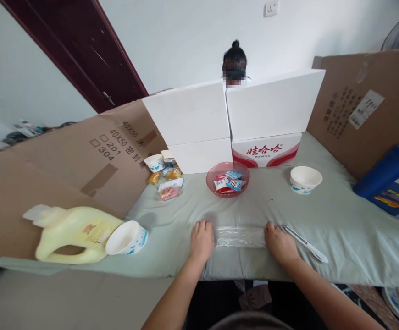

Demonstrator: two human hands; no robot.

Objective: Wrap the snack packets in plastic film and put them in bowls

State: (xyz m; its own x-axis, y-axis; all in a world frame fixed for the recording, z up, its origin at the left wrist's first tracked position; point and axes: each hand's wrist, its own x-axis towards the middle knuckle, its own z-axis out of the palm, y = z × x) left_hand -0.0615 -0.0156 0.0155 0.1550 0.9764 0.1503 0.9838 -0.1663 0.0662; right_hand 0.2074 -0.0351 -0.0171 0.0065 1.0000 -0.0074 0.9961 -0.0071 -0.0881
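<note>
A strip of clear, crinkled plastic film (241, 237) lies stretched flat on the cloth near the table's front edge. My left hand (201, 242) has its fingers curled over the strip's left end. At the right end my right hand (281, 244) is closed on it in the same way. The fingertips of both hands are partly hidden. Just right of my right hand rests a slim white tool (306, 245) that looks like a utility knife. Beyond the strip stands a pink glass bowl (210, 178) holding several small snack packets (232, 181).
A yellow jug (79, 233) lies at left, a paper bowl (127, 238) tipped against it. Packaged snacks (170, 189) sit farther back. At right are another paper bowl (306, 178) and a blue jug (390, 176). White boxes (192, 114) and cardboard (361, 105) wall the table; a person (235, 62) is behind.
</note>
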